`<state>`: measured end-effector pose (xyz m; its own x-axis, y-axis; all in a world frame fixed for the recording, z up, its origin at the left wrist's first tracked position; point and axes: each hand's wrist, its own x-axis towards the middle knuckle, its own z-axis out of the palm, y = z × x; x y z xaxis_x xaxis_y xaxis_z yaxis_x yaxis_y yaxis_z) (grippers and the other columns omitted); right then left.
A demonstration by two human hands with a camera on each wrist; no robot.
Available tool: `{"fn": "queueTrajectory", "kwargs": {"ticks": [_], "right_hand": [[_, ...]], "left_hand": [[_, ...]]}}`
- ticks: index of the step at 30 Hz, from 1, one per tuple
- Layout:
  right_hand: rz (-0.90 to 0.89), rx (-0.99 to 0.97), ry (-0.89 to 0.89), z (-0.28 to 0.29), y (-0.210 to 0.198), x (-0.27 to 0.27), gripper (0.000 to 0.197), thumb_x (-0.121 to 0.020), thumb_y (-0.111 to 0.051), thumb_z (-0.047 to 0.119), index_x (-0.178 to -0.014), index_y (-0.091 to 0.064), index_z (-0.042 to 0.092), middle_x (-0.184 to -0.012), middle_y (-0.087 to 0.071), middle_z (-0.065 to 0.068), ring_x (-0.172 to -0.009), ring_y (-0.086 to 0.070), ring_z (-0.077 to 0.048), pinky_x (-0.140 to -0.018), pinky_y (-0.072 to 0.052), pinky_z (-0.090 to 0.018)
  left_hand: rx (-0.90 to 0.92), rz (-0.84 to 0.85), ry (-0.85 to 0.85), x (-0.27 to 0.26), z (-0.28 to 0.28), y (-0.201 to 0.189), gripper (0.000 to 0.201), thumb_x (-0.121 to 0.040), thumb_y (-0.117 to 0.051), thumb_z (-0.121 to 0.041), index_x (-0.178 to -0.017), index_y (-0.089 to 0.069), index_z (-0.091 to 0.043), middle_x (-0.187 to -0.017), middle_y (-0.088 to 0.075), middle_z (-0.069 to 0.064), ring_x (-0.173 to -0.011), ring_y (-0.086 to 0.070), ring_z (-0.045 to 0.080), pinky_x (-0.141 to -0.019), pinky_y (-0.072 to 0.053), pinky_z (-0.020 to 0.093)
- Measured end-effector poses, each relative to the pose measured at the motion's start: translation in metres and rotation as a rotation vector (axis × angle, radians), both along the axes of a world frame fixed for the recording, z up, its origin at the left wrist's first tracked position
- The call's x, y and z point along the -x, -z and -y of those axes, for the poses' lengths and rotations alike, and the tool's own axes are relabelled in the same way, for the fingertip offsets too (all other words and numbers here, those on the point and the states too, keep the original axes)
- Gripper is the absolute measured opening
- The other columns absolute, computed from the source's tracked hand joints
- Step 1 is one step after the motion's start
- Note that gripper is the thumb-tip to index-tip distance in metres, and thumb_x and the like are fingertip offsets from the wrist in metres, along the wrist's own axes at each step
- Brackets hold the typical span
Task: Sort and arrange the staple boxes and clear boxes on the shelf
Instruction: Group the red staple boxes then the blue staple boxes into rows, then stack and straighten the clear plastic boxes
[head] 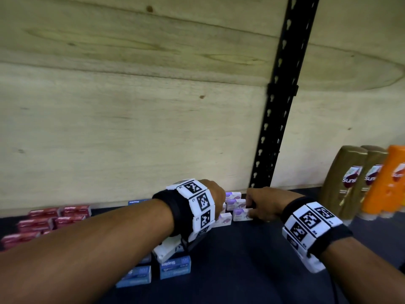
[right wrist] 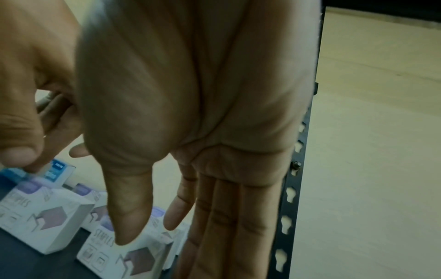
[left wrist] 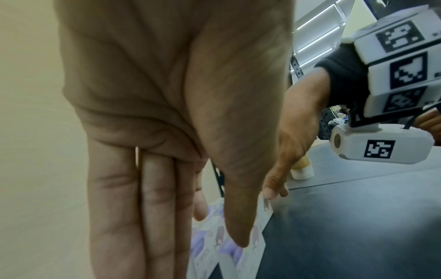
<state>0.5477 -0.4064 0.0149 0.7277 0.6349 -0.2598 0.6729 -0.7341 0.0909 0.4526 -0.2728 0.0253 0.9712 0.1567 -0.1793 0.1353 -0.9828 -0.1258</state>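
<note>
A cluster of white-and-purple staple boxes [head: 235, 208] sits on the dark shelf [head: 252, 260] against the plywood back wall. My left hand [head: 217, 201] lies with straight fingers [left wrist: 143, 207] along the cluster's left side. My right hand [head: 255, 207] is at its right side with straight fingers [right wrist: 226, 217], and its thumb tip rests on the front white box [right wrist: 143, 258]. Neither hand grips a box. Blue staple boxes [head: 175, 267] sit near the front under my left wrist, and one more blue box [head: 138, 202] is at the back. Red boxes [head: 54, 218] are grouped at the far left.
A black slotted upright [head: 280, 95] runs up the back wall just right of the white boxes. Gold shampoo bottles [head: 344, 183] and an orange bottle [head: 390, 183] stand on the shelf at the right. Bare dark shelf lies in front of my right hand.
</note>
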Motion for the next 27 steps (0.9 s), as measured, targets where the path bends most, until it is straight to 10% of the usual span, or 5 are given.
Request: {"fn": "queueTrajectory", "kwargs": {"ticks": [9,14,20,27], "right_hand": [[0.057,-0.047,-0.030,-0.018,-0.007,0.023,0.036,-0.094,-0.058,0.039,-0.120,-0.061,0.015,-0.125,-0.061,-0.006,-0.111,-0.060,-0.025,-0.094,-0.050,-0.037],[0.133,-0.043,-0.026,-0.038,-0.015,0.045,0.048,-0.093,-0.056,0.047,-0.132,-0.050,0.019,-0.136,-0.042,-0.012,-0.125,-0.046,-0.032,-0.098,-0.044,-0.039],[0.093,-0.060,-0.137,-0.071,-0.024,0.085,0.045,-0.094,-0.056,0.047,-0.131,-0.050,0.022,-0.136,-0.040,-0.010,-0.125,-0.043,-0.030,-0.100,-0.042,-0.040],[0.080,-0.053,-0.374,-0.131,-0.040,0.155,0.045,-0.096,-0.055,0.046,-0.128,-0.056,0.015,-0.129,-0.054,-0.009,-0.113,-0.056,-0.028,-0.089,-0.046,-0.035]], "left_hand": [[-0.074,0.043,-0.036,0.041,-0.030,-0.011,0.015,-0.093,-0.060,-0.036,-0.090,-0.048,-0.027,-0.088,-0.049,-0.001,-0.078,-0.045,0.018,-0.053,-0.027,0.017],[-0.078,0.012,-0.130,0.077,-0.058,-0.018,0.044,-0.090,-0.062,-0.044,-0.060,-0.041,-0.018,-0.046,-0.040,-0.003,-0.041,-0.038,0.012,-0.045,-0.028,0.015],[-0.167,-0.034,-0.223,0.130,-0.101,-0.030,0.051,-0.088,-0.057,-0.058,-0.113,-0.063,-0.014,-0.110,-0.066,0.003,-0.096,-0.064,0.025,-0.076,-0.049,0.033],[-0.166,-0.028,-0.366,0.219,-0.143,-0.046,0.051,-0.089,-0.055,-0.059,-0.116,-0.062,-0.016,-0.114,-0.064,0.004,-0.100,-0.062,0.025,-0.085,-0.050,0.034]]}}
